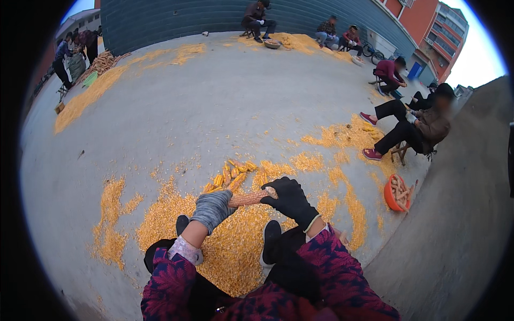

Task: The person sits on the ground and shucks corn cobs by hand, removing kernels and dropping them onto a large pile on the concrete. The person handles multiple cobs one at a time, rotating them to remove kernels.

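Observation:
A reddish, mostly stripped corn cob (249,198) stretches level between my two hands, above the ground. Wrapped round its left end is my left hand (212,209), in a grey knit glove. My right hand (289,201), in a black glove, grips the other end, where a pale tip pokes out. Below the cob, loose yellow kernels (230,262) lie heaped between my dark shoes (271,241). Just beyond my hands rests a small pile of yellow corn ears (231,175).
An orange-red basin (397,193) of bare cobs stands to the right. Near it a person (423,120) sits on a stool beside scattered kernels (342,135). Other people sit along the far wall (203,18). At the far left is a cob heap (105,63) with people standing by.

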{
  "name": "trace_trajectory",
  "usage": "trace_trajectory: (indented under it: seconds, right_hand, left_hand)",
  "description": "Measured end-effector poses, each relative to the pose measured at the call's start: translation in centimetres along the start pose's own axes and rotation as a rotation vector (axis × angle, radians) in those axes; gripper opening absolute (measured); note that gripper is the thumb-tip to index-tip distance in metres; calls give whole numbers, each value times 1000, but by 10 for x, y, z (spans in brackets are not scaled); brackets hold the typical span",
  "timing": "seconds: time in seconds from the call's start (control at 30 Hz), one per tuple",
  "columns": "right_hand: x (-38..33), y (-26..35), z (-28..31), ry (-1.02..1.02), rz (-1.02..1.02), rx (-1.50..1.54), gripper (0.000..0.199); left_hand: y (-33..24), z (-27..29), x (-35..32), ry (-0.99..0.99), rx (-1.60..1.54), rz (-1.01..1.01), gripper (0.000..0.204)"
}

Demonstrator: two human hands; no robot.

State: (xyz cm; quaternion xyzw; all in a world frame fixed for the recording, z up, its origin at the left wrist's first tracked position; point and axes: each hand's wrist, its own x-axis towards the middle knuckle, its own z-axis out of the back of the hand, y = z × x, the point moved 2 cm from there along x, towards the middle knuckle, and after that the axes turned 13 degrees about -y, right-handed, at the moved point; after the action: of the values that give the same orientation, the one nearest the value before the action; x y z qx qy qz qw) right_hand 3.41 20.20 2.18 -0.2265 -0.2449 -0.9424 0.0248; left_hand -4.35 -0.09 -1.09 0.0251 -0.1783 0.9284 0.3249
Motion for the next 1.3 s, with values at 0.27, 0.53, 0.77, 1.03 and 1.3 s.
trace_trajectory:
  seconds: [0.27, 0.53, 0.77, 1.03, 1.3]
  right_hand:
    - [-101, -102, 53, -296, -879, 749, 30]
    - [-289, -103, 10, -341, -1502, 1129, 24]
    - [-386, -118, 2, -523, -1606, 855, 39]
    - [-381, -192, 40, -999, -1617, 779, 35]
    - [-335, -179, -27, -366, -1273, -484, 36]
  left_hand:
    - [-3, -15, 8, -22, -121, 74, 23]
    - [-7, -46, -9, 305, 31, 84, 30]
    - [-9, -58, -20, 533, 77, -21, 40]
    - [-16, -68, -17, 539, 17, -32, 41]
    - [-18, -58, -21, 557, 24, 1, 41]
